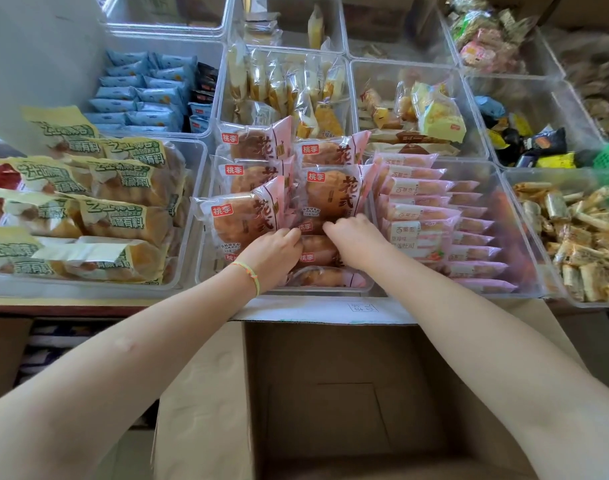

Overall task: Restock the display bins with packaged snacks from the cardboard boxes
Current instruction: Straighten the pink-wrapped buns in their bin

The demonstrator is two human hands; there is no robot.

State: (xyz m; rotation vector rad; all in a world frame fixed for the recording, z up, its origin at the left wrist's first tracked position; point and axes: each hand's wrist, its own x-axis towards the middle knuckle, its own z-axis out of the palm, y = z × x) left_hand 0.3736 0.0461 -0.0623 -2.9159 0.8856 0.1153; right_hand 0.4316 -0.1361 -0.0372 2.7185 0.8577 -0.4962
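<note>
Both hands are inside the clear display bin (206, 237) in the middle of the near row, the one filled with pink-wrapped round pastries (242, 216). The left hand (273, 252) has its fingers bent down onto a pack near the front of the bin, and the right hand (353, 237) does the same just beside it, a little to the right. The fingertips of both go down between the packs, so I cannot tell if they pinch a wrapper or only push it into place. A thin coloured band is on the left wrist.

The cardboard box (348, 393) stands open on the near side, below the arms, and what I can see of its inside shows no packs.

I judge these packs are light and soft. The wrapper is smooth film with air inside, so it can slip, and the pastry can be crushed if it is pressed in the centre. It is better to take a pack by its sealed edge, or flat from two sides. The bin looks almost full, with packs standing in two rows.
</note>
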